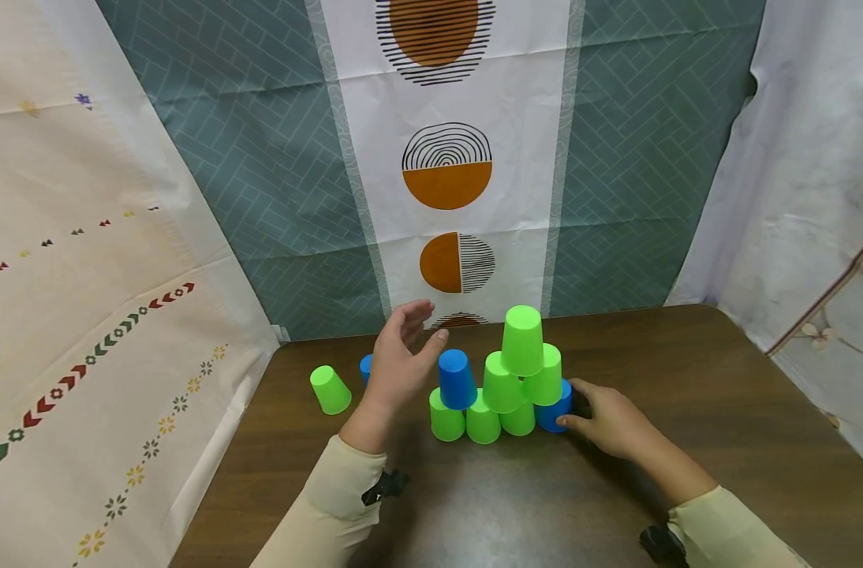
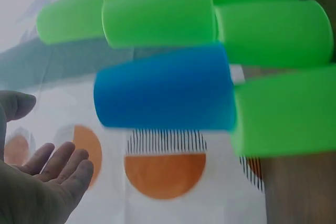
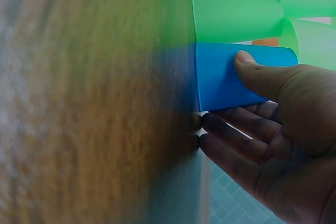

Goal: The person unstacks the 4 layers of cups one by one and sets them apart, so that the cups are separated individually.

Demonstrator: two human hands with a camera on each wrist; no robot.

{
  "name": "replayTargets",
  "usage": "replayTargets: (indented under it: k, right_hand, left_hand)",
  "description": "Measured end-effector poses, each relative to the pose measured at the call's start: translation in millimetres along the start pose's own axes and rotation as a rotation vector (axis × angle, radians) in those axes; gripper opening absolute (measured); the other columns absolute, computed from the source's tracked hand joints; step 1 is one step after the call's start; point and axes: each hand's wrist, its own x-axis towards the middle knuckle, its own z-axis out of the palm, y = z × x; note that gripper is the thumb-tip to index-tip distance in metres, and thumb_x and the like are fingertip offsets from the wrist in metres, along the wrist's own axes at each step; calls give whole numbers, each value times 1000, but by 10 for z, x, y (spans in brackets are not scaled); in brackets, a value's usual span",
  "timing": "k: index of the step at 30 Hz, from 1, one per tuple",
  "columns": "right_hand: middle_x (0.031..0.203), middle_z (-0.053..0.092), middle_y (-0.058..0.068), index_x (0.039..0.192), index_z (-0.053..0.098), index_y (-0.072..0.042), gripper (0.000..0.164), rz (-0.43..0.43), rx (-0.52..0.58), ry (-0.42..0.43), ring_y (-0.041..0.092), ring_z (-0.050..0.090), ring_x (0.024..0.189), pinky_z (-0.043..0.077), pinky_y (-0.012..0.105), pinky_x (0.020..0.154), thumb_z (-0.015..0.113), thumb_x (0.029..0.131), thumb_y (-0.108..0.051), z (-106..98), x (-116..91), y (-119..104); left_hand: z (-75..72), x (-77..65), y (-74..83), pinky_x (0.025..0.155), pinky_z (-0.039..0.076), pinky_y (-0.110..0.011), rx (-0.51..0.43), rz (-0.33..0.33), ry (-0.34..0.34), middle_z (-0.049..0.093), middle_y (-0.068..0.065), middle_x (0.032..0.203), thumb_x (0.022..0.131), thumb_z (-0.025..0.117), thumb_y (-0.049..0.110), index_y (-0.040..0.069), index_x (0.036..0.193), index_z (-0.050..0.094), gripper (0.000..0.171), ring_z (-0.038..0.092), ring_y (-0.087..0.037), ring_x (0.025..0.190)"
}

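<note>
Upside-down plastic cups form a stacked pyramid on the table. My right hand (image 1: pixel 612 418) holds the blue cup (image 1: pixel 555 410) at the right end of the bottom row, thumb on its near side and fingers along its far side. Three green cups, one of them the leftmost green cup (image 1: pixel 446 418), continue that row. Above them sit a blue cup (image 1: pixel 457 380) and two green cups, with a single green cup (image 1: pixel 523 341) on top. Left of the upper blue cup, my left hand (image 1: pixel 396 367) is raised with its fingers loosely bent, apart from the cups and holding nothing.
A loose green cup (image 1: pixel 330 390) stands on the brown table (image 1: pixel 531 505) at the left. Near it, another blue cup (image 1: pixel 365 368) is partly hidden behind my left hand. A patterned curtain (image 1: pixel 467 110) hangs behind the table's back edge.
</note>
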Motion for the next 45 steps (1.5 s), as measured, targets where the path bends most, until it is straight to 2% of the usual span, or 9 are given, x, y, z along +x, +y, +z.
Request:
replayTargets:
  k: [4, 10, 17, 22, 27, 35, 40, 45]
  right_hand:
    - [133, 68, 20, 147, 53, 2, 69, 4, 7, 0, 44, 63, 123, 51, 65, 99, 80, 95, -33, 1, -6, 4]
    - [133, 68, 19, 147, 53, 2, 68, -1, 6, 2, 44, 63, 123, 52, 65, 99, 80, 95, -33, 5, -9, 9]
    - [131, 69, 18, 147, 54, 1, 67, 2, 2, 5, 42, 64, 122, 52, 64, 99, 80, 95, -33, 0, -5, 12]
    - [133, 68, 19, 147, 53, 2, 69, 12, 7, -4, 43, 63, 123, 51, 65, 99, 80, 95, -33, -12, -8, 5]
    - [132, 69, 17, 147, 54, 1, 69, 18, 9, -2, 41, 64, 123, 52, 63, 99, 81, 94, -34, -12, -3, 6]
    - [129, 70, 16, 146, 56, 0, 66, 10, 21, 6, 41, 65, 121, 52, 64, 99, 81, 94, -33, -7, 0, 11]
    - [131, 69, 18, 146, 55, 2, 69, 16, 14, 1, 43, 64, 123, 51, 65, 99, 81, 94, -34, -7, -6, 15]
    - [126, 71, 13, 144, 57, -1, 64, 3, 21, 4, 37, 67, 118, 54, 61, 97, 81, 94, -33, -6, 2, 23]
  left_hand:
    - [176, 35, 91, 118, 40, -50, 5, 8, -67, 58, -9, 148, 101, 73, 22, 9, 148, 51, 54, 52, -25, 140]
    - [397, 77, 178, 118, 41, -45, 9, 38, -159, 56, -7, 150, 100, 74, 20, 9, 150, 47, 59, 52, -22, 140]
    - [591, 102, 250, 117, 43, -42, 67, 49, -222, 55, -3, 150, 95, 80, 29, 8, 152, 45, 70, 52, -18, 139]
    - [678, 93, 259, 111, 48, -40, 137, 38, -235, 56, 0, 148, 94, 82, 36, 12, 151, 48, 71, 53, -16, 136]
    - [725, 83, 247, 105, 51, -39, 153, 11, -234, 61, 2, 142, 93, 81, 38, 14, 150, 52, 68, 56, -16, 130]
    - [766, 72, 212, 98, 55, -28, 91, -1, -234, 68, 3, 130, 93, 83, 33, 14, 146, 58, 62, 67, -14, 118]
    - [789, 65, 215, 98, 54, -24, 65, -9, -236, 68, 2, 128, 93, 83, 27, 12, 143, 59, 58, 67, -13, 118]
    - [802, 66, 214, 98, 54, -22, 43, 2, -220, 68, 0, 126, 93, 83, 22, 8, 140, 61, 54, 65, -14, 118]
